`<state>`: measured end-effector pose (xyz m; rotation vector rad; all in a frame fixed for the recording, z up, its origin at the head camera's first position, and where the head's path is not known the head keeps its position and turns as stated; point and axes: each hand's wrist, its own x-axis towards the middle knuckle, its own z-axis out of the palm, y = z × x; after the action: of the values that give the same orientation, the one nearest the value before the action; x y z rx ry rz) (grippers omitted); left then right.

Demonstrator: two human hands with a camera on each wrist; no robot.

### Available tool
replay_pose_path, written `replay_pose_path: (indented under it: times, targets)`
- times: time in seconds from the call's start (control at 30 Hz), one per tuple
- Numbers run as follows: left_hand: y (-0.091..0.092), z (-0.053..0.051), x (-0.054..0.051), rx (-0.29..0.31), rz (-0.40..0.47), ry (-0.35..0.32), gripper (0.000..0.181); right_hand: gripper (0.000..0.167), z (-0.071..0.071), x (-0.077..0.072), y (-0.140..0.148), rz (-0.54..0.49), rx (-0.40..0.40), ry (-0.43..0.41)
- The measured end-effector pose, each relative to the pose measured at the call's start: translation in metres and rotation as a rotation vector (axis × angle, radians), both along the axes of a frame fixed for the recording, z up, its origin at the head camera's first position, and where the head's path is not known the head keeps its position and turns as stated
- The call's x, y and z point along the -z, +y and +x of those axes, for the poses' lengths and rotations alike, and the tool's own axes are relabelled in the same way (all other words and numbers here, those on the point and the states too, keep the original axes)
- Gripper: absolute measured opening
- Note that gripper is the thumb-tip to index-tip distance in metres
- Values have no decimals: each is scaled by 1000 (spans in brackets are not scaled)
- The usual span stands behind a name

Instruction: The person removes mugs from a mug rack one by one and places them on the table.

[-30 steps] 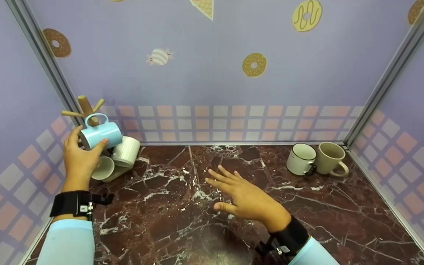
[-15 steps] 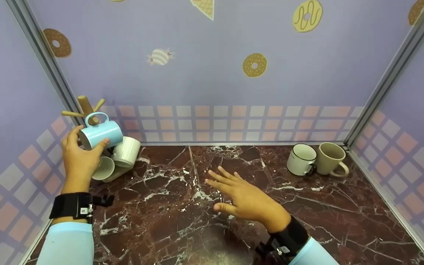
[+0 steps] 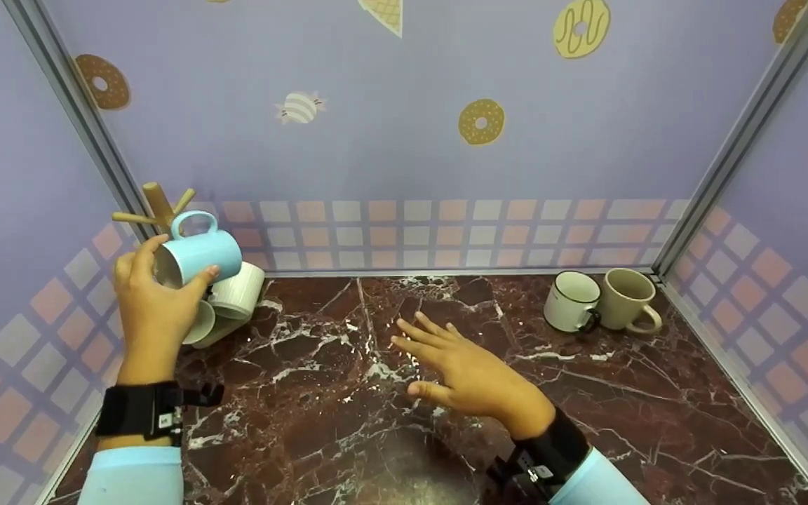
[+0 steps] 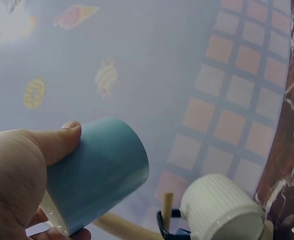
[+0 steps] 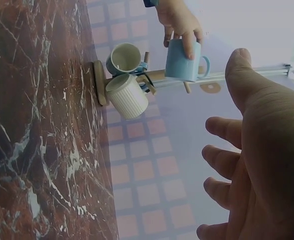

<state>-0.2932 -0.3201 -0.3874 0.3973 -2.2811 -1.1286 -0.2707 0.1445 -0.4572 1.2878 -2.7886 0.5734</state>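
My left hand (image 3: 155, 301) grips a light blue mug (image 3: 209, 257) between thumb and fingers, tilted on its side with the handle upward. The mug is in front of a wooden mug rack (image 3: 158, 203), whose pegs stick out behind it. Lower on the rack hang a white ribbed mug (image 3: 239, 291) and a second pale mug (image 5: 125, 57), partly hidden by the left hand in the head view. With fingers spread and holding nothing, my right hand (image 3: 477, 379) is above the dark marbled table (image 3: 348, 435).
At the back right of the table stand a white mug (image 3: 571, 303) with a dark rim and handle, and a beige mug (image 3: 625, 298) beside it. Patterned purple walls (image 3: 404, 161) enclose the back and both sides.
The left hand and the light blue mug have shifted slightly right, the mug's handle moving off the front peg. The right hand has hardly moved.
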Motion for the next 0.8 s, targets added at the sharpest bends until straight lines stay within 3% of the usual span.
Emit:
replay_pose_path:
  times: [0.13, 0.37, 0.57, 0.8]
  targets:
    - [22, 8, -9, 22, -47, -2, 92, 80, 0, -2, 2, -9, 10, 6]
    - [72, 15, -20, 169, -157, -34, 83, 80, -2, -4, 7, -25, 29, 9]
    - [110, 12, -10, 300, -324, -39, 79, 79, -4, -6, 10, -55, 52, 0]
    - [151, 10, 6, 456, -456, -64, 78, 74, -8, -8, 15, -139, 70, -9]
